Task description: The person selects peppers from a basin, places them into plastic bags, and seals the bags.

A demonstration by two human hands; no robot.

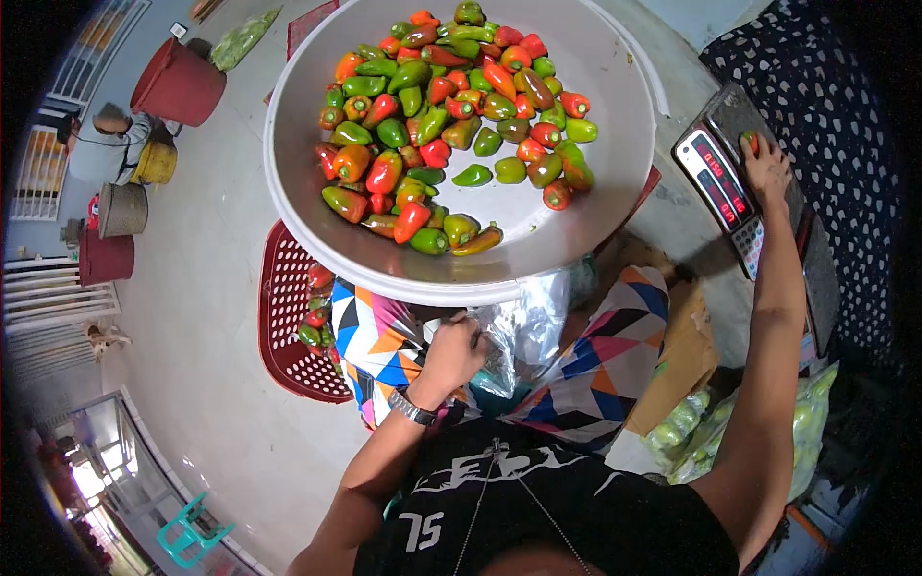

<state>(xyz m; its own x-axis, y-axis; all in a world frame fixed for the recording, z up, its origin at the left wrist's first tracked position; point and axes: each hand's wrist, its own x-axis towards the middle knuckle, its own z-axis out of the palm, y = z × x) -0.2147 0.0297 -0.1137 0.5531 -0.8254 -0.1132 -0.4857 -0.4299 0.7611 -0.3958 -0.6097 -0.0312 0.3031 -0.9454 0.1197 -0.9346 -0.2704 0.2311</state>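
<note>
A large pale basin (629, 206) in front of me holds many red, green and mottled peppers (384, 173). My left hand (456, 350), with a watch on its wrist, is closed on the edge of a clear plastic bag (528, 331) between my knees. Out to the right, my right hand (768, 175) reaches over the plate of a digital scale (720, 182) with lit red figures. Its fingers are closed around a reddish pepper (750, 143), which they partly cover.
A red perforated basket (279, 331) with more peppers stands left of my legs. Filled green bags (807, 422) and cardboard (684, 360) lie at right. Buckets (182, 82), a person (110, 144) and a teal stool (192, 533) are farther left.
</note>
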